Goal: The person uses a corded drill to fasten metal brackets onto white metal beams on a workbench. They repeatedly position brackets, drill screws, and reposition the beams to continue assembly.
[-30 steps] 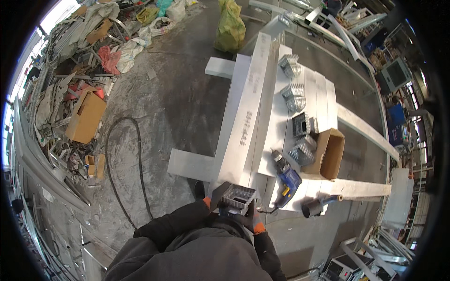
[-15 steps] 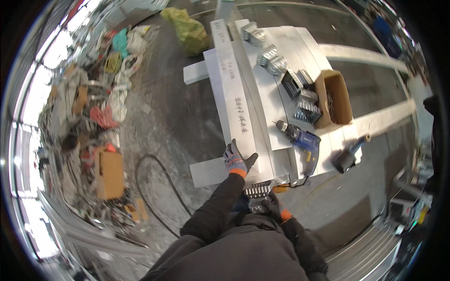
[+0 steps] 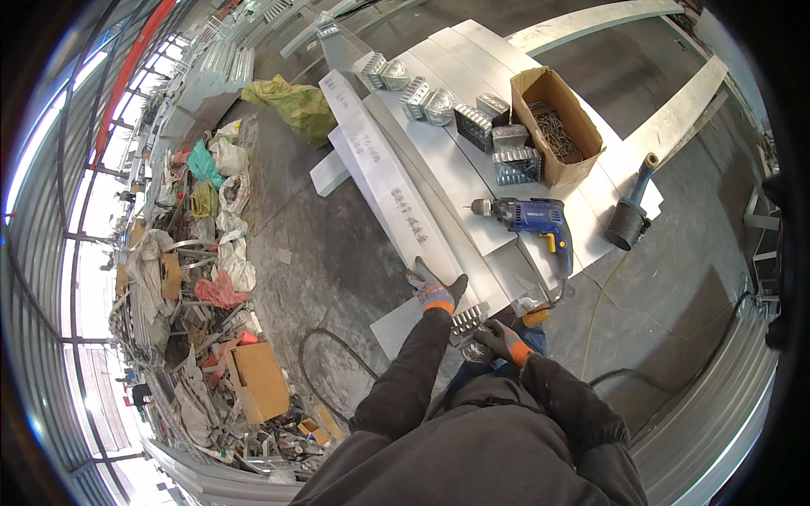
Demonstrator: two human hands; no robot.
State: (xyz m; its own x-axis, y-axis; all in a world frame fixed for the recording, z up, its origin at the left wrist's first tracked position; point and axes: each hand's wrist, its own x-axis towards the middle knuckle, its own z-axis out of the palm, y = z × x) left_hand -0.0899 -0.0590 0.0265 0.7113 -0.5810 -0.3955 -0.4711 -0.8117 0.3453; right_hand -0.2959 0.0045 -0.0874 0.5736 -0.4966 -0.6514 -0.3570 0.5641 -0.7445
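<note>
Workshop floor [image 3: 291,223], white beam [image 3: 384,173], and a ribbed metal fitting [image 3: 468,320] held beside the beam's near end.
The left grip [image 3: 434,291] spreads open on the beam; the right grip [image 3: 504,339] curls around the fitting. Bracing and holding seem the step in hand; any next move calls for steadiness.

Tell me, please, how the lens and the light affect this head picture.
In the head view, the corrugated wall bends along the black rim; daylight washes out the windows at left; in that same view, a dark shadow lies on the floor at right; the drill and the left hand on the white beam look fairly sharp.
</note>
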